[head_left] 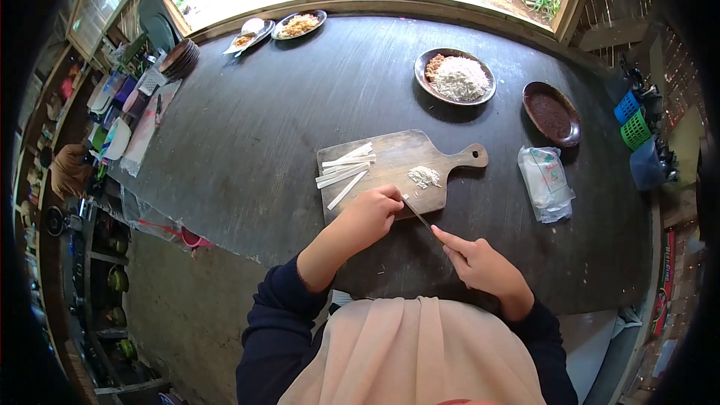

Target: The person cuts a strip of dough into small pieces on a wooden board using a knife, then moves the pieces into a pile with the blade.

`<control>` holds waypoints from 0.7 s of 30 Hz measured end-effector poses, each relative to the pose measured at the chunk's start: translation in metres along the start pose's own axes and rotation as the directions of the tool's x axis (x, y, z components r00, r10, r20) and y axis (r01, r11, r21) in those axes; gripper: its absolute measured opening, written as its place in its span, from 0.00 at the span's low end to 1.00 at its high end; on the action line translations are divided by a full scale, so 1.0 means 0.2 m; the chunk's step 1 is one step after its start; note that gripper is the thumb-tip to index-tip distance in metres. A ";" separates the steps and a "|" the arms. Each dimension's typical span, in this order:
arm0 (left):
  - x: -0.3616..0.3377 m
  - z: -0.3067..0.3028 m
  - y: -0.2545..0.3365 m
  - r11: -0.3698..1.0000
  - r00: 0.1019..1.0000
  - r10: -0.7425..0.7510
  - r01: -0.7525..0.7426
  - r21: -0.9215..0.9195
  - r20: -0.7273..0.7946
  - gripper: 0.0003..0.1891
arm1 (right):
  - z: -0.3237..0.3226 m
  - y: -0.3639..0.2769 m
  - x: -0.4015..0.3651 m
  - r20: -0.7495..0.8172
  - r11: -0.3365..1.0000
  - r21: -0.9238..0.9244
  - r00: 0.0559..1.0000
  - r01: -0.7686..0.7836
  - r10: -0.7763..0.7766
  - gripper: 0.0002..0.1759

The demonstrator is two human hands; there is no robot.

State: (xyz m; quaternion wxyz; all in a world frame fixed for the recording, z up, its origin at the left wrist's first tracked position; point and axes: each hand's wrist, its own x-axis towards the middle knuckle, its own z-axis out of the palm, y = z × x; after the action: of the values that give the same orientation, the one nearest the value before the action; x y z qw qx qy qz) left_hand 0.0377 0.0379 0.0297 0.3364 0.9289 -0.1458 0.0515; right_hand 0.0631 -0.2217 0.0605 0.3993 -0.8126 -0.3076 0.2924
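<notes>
A wooden cutting board (401, 154) lies on the dark table, its handle pointing right. Several long white strips (346, 168) rest on its left part, and a small heap of chopped white pieces (424, 176) sits near the handle end. My left hand (371, 216) is closed at the board's near edge, fingers curled over a white strip whose small end shows at the fingertips. My right hand (484, 261) grips a knife (421, 217), its blade angled up and left to the left fingertips. Most of the knife handle is hidden inside the right hand.
A plate (484, 98) of white shreds and brown bits stands beyond the board. Rightward are an oval brown dish (551, 114) and a plastic-wrapped white package (546, 184). Two food plates (319, 22) sit at the far left; colored baskets (636, 130) line the right edge.
</notes>
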 end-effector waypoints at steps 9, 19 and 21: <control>0.00 0.00 0.00 1.000 1.000 -0.028 0.028 0.005 0.004 0.09 | -0.07 -0.05 -0.03 0.092 0.991 0.079 0.991 -0.109 0.101 0.25; 0.00 -0.01 0.00 1.000 1.000 -0.020 0.020 -0.017 0.003 0.09 | -0.01 -0.01 0.02 -0.001 1.000 -0.003 1.000 -0.016 0.016 0.24; 0.00 0.00 0.00 1.000 1.000 0.004 -0.004 0.000 0.003 0.09 | -0.01 -0.01 0.00 0.000 1.000 0.000 1.000 -0.013 0.013 0.24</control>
State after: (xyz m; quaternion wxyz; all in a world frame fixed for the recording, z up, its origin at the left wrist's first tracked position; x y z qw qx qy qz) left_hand 0.0376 0.0375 0.0306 0.3364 0.9286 -0.1481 0.0509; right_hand 0.0633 -0.2220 0.0625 0.3976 -0.8146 -0.3023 0.2948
